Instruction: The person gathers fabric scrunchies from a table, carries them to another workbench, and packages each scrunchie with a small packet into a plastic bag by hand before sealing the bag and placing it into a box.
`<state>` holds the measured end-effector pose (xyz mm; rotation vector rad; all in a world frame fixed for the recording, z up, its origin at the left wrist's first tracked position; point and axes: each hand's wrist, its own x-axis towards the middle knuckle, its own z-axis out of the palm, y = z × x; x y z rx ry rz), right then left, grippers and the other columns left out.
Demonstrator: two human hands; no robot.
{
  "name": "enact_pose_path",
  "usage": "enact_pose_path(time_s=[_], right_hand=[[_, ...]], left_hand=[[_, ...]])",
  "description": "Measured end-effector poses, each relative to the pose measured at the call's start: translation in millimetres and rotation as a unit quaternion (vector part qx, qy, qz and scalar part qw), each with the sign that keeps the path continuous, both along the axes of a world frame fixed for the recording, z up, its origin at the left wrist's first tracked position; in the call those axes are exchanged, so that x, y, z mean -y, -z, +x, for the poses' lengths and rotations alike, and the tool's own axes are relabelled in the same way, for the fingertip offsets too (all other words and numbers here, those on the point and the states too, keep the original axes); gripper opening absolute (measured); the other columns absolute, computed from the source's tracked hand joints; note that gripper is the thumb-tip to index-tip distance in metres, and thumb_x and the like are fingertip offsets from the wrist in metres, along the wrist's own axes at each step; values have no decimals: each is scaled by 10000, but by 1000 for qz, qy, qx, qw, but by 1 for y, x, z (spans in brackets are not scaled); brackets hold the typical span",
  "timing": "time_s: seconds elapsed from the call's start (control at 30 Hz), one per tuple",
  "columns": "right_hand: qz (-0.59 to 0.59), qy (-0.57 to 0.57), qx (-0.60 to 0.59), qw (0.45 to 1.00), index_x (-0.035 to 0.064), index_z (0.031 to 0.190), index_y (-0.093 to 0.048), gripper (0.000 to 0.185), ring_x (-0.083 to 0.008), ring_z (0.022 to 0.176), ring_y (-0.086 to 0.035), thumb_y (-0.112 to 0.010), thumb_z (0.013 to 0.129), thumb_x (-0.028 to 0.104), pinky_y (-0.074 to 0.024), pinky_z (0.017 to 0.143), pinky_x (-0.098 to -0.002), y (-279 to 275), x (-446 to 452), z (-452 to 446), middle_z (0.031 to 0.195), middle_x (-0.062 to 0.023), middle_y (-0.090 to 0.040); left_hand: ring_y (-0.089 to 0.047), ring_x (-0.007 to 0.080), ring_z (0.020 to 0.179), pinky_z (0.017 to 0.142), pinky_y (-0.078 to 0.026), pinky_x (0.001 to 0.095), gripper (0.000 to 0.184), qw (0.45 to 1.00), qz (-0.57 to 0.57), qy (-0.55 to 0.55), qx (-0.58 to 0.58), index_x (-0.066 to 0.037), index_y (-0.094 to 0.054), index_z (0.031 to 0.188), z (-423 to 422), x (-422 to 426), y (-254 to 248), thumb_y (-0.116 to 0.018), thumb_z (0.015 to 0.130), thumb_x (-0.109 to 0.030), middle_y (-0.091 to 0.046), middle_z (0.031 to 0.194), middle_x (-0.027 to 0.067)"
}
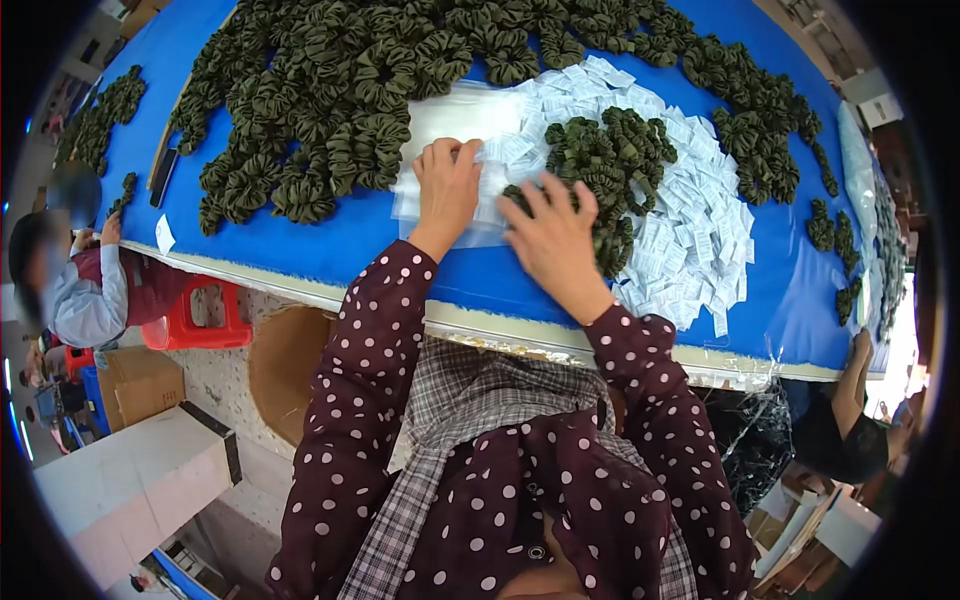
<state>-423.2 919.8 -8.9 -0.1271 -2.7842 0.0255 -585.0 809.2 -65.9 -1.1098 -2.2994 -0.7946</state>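
Note:
My left hand rests on a stack of clear plastic bags, its fingers bent and closed at the upper bag's edge. Beside it, my right hand has its fingers spread, slightly blurred, at the near left side of a small heap of dark green scrunchies. A bit of dark green fabric shows by its fingers; whether they touch it I cannot tell. Under and around this heap lies a wide pile of small white printed labels.
A large mass of green scrunchies covers the far left of the blue table. More scrunchies lie at right. A person works at far left near a red stool; another person's arm is at right.

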Motion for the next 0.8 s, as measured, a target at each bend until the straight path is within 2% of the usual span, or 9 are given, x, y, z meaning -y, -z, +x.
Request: enact_pose_path(time_s=[0.07,0.23,0.3,0.47,0.53,0.57,0.6,0.7,0.8], right_hand=[[25,43,28,998,238,1302,-642,457,-240,1366,-441,-724,858,311,-205,1152,-539,0,-12,9,1366,10,-586],[16,56,-25,998,230,1251,-679,398,-233,1388,-430,-737,865,307,-212,1149,-521,-4,-32,15,1374,28,-591],[-16,26,-70,997,217,1207,-683,358,-230,1374,-448,-739,861,285,-225,1139,-516,-16,-24,19,1355,16,-599],[-99,25,-159,982,193,1074,-718,201,-213,1283,-516,-734,874,208,-277,1075,-477,-38,-26,78,1257,22,-650],[-135,139,-188,963,171,1014,-733,138,-200,1132,-561,-736,878,159,-309,996,-417,-26,-41,116,1161,36,-686],[-152,169,-193,954,163,1011,-734,136,-191,1048,-555,-734,876,143,-316,948,-388,-16,-52,132,1108,40,-689],[-171,197,-200,944,155,1007,-735,136,-183,964,-550,-732,874,126,-323,900,-359,-13,-59,142,1055,44,-692],[-188,219,-195,937,151,1007,-741,135,-178,889,-522,-728,877,116,-334,857,-340,-8,-66,148,976,28,-670],[-208,171,-226,936,145,999,-742,126,-171,871,-515,-730,878,112,-340,839,-336,-12,-56,122,921,21,-642]], left_hand=[[-505,261,966,850,-389,395,305,1000,-11,0,3,-101,-662,1141,2,4,-1,-708,839,-98,-538,1079,77],[-536,235,897,823,-416,359,174,994,48,43,-85,-110,-678,995,4,6,-3,-717,828,-81,-583,970,26],[-546,224,869,809,-426,347,155,992,70,57,-92,-115,-681,962,3,6,-5,-724,819,-73,-596,932,12],[-552,203,759,701,-461,308,171,988,134,77,5,-102,-700,992,9,13,-13,-760,834,-76,-607,872,30],[-550,155,712,632,-458,283,131,985,130,48,99,-62,-700,1002,13,12,-20,-749,890,-108,-624,858,33],[-550,155,712,632,-458,283,131,985,129,52,99,-62,-700,1002,15,9,-23,-749,890,-108,-624,858,33],[-549,143,711,629,-463,277,130,970,165,45,171,-50,-695,1009,16,7,-27,-738,904,-113,-627,857,32],[-548,107,705,620,-478,259,145,889,263,16,374,-15,-681,1030,18,4,-40,-706,944,-129,-637,852,32],[-549,100,701,632,-495,253,157,863,285,43,414,-5,-671,1041,30,7,-50,-683,963,-140,-638,853,29]])
